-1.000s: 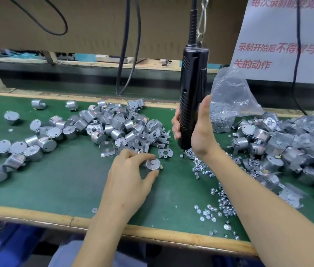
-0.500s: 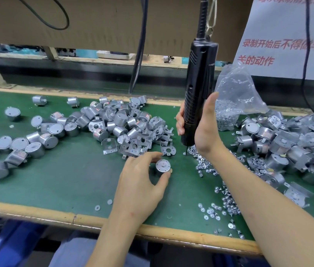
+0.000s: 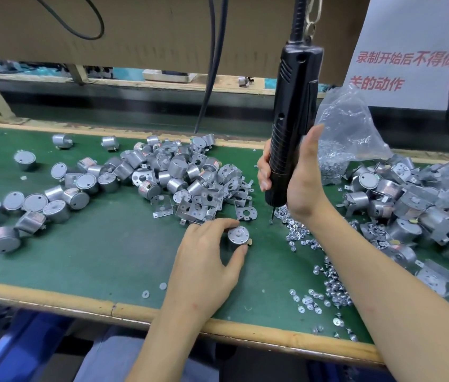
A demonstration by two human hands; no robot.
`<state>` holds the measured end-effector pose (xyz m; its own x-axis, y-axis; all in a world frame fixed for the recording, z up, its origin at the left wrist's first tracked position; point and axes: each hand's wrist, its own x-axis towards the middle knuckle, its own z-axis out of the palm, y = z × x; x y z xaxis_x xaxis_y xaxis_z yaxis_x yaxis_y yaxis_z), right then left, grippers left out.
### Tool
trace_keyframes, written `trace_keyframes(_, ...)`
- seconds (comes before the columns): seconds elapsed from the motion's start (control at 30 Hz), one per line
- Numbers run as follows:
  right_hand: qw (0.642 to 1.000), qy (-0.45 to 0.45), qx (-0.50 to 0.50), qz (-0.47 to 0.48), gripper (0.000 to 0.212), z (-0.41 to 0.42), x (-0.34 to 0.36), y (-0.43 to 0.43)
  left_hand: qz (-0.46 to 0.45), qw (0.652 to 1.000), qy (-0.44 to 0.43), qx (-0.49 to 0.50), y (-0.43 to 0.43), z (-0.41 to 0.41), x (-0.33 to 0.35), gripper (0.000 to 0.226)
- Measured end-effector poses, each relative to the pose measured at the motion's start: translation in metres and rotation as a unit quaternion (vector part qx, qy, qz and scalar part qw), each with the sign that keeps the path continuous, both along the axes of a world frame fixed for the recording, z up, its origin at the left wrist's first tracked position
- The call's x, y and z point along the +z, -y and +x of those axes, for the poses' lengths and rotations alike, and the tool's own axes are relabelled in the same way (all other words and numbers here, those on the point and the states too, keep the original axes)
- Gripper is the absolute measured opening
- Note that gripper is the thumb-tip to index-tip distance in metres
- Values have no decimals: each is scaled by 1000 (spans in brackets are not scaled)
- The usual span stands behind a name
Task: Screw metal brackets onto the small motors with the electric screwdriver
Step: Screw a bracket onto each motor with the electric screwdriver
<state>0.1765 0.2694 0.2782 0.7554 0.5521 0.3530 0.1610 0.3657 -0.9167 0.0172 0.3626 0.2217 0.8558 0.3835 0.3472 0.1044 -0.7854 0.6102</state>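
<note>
A factory assembly station is showing here: motor heaps (image 3: 179,172) are covering the green-matted surface (image 3: 107,257), and an electric screwdriver (image 3: 292,106) is hanging from a chain (image 3: 313,15).

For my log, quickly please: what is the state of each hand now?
Left hand: pinches a motor.
Right hand: grips the screwdriver.

A green-topped bench (image 3: 107,257) with a wooden front edge carries motors (image 3: 168,172) strewn across its left and centre. Brackets (image 3: 198,208) lie at their near side, with a lone motor (image 3: 238,237) just in front. Screws (image 3: 331,282) scatter rightward below a clear bag (image 3: 350,133), beside another heap (image 3: 411,205). Two washers (image 3: 154,290) lie near the edge.
</note>
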Motion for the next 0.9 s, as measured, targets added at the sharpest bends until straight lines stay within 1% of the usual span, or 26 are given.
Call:
trace_keyframes(0.47, 1000, -9, 1, -5, 89, -1, -1, -2, -1, 1000, -2, -3, -1, 0, -4, 36)
trace_keyframes(0.67, 1000, -10, -1, -6, 91, -2, 1, -2, 46, 999, -11, -1, 3, 3, -4, 45)
trace_keyframes(0.9, 1000, -4, 2, -1, 88, -6, 3, -2, 108, 991, -72, 34, 7, 18, -1, 59)
